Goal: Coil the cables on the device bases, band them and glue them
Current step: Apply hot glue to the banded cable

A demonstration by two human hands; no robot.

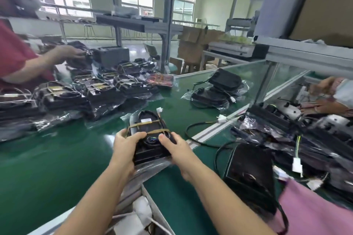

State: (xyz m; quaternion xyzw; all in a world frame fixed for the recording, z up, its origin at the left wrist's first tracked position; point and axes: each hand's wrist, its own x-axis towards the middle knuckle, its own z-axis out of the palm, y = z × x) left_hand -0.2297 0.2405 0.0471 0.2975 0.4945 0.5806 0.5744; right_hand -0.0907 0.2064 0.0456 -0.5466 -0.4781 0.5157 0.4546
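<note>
Device base (148, 135), black, two rubber bands (145, 123) across it — mid-worktop (57, 150), on clear wrapping. Left hand (124, 144) and right hand (177, 149) grip its near end, fingers curled round the sides. Risk: a band slipping off and freeing the coiled cable — likely if the base tilts or is shifted carelessly.

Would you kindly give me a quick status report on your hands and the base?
Left hand and right hand both gripping black plastic device base. Two tan rubber bands across it. Green belt ahead unobstructed.
</note>
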